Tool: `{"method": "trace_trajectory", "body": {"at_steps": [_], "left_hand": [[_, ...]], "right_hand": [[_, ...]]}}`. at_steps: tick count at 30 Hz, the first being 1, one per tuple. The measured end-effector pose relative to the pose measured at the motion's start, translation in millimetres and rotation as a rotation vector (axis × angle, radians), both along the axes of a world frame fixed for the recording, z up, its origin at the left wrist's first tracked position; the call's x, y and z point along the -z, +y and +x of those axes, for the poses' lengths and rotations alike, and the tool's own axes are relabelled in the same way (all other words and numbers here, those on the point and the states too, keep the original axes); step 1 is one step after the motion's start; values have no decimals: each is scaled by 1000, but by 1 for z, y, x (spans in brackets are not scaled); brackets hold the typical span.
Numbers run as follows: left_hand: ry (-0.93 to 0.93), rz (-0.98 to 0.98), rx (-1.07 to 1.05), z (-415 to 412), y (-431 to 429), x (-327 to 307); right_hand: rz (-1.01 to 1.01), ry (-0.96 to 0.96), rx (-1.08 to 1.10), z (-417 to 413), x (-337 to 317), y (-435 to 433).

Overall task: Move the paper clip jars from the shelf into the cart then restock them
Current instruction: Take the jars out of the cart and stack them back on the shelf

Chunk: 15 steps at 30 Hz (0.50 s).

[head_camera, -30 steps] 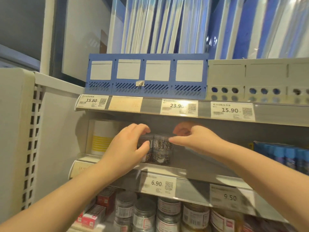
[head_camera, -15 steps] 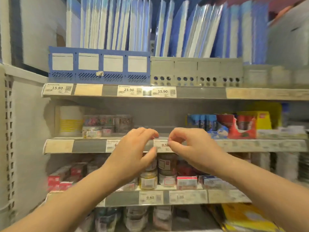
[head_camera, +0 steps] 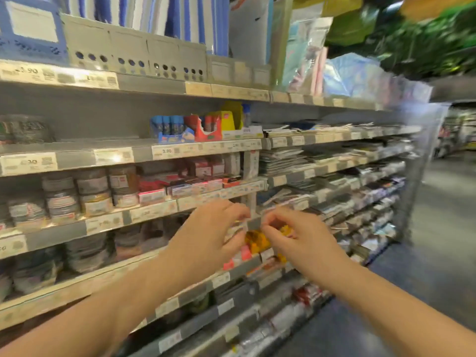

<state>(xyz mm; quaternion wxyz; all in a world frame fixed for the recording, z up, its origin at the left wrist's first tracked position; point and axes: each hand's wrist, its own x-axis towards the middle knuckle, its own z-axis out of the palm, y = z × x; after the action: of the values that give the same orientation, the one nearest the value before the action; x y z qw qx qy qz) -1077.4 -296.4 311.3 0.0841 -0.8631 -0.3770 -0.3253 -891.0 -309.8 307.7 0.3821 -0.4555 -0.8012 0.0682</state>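
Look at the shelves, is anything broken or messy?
One thing: the red display box on the shelf beside the blue box has a torn, ragged front edge. The left hand and right hand are curled as if holding something clear, but the blur hides what. The rest is too blurred to judge.

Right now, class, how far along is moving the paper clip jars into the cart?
Done: nothing visibly; no cart in view. In hand: left hand and right hand raised together, fingers pinched, but blur hides any jar. Left: reaching a cart, then restocking the shelf.
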Motion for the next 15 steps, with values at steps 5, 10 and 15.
{"method": "trace_trajectory", "body": {"at_steps": [5, 10, 15], "left_hand": [[9, -39, 210, 117, -35, 24], [-12, -121, 370, 258, -79, 61], [18, -245, 512, 386, -127, 123]], "right_hand": [[-45, 28, 242, 118, 27, -77], [-114, 13, 482, 242, 67, -169], [-191, -89, 679, 349, 113, -253]]}}
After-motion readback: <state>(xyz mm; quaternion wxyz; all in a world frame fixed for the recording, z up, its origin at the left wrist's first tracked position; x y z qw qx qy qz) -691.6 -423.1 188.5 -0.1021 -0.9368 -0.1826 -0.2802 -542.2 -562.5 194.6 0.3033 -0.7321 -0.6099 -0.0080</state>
